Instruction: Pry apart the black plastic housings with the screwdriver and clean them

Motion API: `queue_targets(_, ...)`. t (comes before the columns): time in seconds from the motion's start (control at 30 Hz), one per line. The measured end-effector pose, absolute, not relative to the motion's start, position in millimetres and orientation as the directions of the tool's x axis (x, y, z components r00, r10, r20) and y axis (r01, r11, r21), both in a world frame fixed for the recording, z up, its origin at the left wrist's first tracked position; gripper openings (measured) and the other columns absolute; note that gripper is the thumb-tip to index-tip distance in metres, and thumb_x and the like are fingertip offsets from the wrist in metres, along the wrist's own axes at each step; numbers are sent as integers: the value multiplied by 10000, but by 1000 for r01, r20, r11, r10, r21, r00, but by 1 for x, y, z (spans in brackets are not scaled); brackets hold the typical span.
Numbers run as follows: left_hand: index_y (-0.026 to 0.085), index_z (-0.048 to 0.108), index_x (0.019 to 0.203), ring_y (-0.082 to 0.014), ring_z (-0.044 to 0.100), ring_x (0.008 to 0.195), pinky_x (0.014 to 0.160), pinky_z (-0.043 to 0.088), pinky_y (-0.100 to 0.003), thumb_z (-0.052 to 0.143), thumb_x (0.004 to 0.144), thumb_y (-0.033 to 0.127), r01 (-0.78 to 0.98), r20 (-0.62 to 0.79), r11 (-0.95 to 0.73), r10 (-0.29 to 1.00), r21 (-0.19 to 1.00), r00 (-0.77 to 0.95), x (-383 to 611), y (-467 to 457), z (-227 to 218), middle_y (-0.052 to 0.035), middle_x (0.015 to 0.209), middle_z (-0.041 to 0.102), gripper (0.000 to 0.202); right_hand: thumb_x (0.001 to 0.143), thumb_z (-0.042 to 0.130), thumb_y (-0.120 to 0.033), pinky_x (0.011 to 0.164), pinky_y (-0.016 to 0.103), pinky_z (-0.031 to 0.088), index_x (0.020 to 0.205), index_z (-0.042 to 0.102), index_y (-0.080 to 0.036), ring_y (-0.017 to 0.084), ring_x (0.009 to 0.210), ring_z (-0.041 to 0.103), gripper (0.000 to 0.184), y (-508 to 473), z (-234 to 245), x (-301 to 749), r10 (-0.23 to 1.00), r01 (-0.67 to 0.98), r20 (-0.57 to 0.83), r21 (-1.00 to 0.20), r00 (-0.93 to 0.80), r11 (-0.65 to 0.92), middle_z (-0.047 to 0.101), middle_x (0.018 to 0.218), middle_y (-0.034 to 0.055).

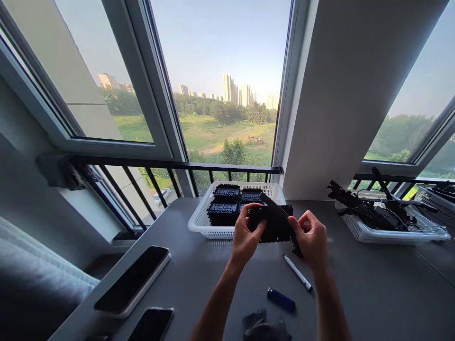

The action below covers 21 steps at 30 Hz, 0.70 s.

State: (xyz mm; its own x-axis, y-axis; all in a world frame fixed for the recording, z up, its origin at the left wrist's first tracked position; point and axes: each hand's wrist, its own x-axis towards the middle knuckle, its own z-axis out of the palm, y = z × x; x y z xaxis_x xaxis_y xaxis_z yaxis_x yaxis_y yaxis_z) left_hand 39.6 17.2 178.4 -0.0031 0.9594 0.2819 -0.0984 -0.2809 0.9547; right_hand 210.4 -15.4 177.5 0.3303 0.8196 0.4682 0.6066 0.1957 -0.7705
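Both my hands hold black flat plastic parts (273,222) up over the grey table (199,279), just in front of a white basket (202,222). My left hand (245,237) grips the left side of a rectangular black plate with its fingers curled round it. My right hand (311,237) pinches the right side, where a longer black strip crosses the plate at an angle and sticks out below the hand. The white basket behind holds several stacked black parts (231,201) of the same kind.
A white pen (297,272), a blue lighter (280,299) and a dark crumpled cloth (265,327) lie near my forearms. Two phones (133,279) (151,324) lie at the left edge. A second white basket (387,232) of black strips and cables stands at right. Windows and a railing (177,166) lie behind.
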Motion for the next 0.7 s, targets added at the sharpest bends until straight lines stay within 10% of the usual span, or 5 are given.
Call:
queue_targets(0.3,217,514,1125,-139,622,706,658,501,-223,701,708,234,-120,285,-283,958,952,5,40,17,180,34,728,614,457,798,554,-676,494,250,298,624,398,-220,114,490,394,512,-12,176,206,817,785,554,-574,160,235,488,580,-23)
queue_targets(0.7,205,498,1022,-166,635,796,704,512,-248,687,718,249,-33,272,-274,961,961,-57,40,16,181,1,827,637,360,801,536,-690,482,234,283,622,381,-222,107,481,371,524,-10,170,217,825,746,521,-634,219,202,445,543,-43)
